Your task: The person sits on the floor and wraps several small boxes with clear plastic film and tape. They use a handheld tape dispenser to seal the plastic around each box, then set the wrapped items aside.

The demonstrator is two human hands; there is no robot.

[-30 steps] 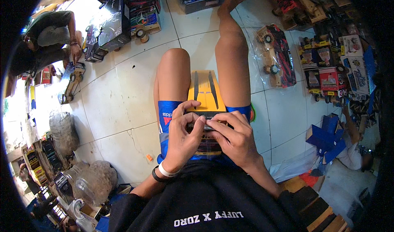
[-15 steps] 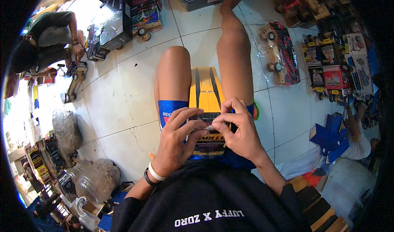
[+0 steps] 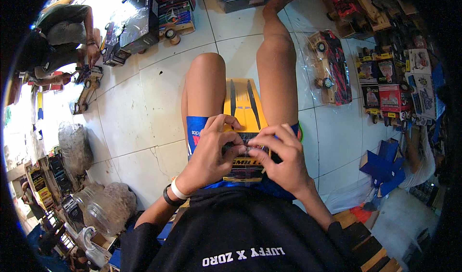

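A yellow toy vehicle [image 3: 246, 117] with black stripes lies between my thighs, its dark, lettered end close to my belly. Over that dark end, my left hand [image 3: 210, 151] and my right hand [image 3: 283, 160] meet fingertip to fingertip. Thumb and forefinger are pinched together on each side. Something tiny and shiny seems to be between them, too small and too covered by the fingers to name. A white band and a black band circle my left wrist.
On the tiled floor [image 3: 159, 108], a wrapped wooden toy truck [image 3: 337, 75] lies to the right. Stacked toy trucks [image 3: 385, 82] stand beyond it. At far left another person's hand [image 3: 92, 54] is at a small wheeled toy [image 3: 86, 91]. Clear plastic jars [image 3: 98, 209] stand lower left.
My left hand's fingers have curled and shifted slightly, and the right hand's fingers have lowered toward the pinch. Both hands stay over the toy's dark end. The view has shifted a little.
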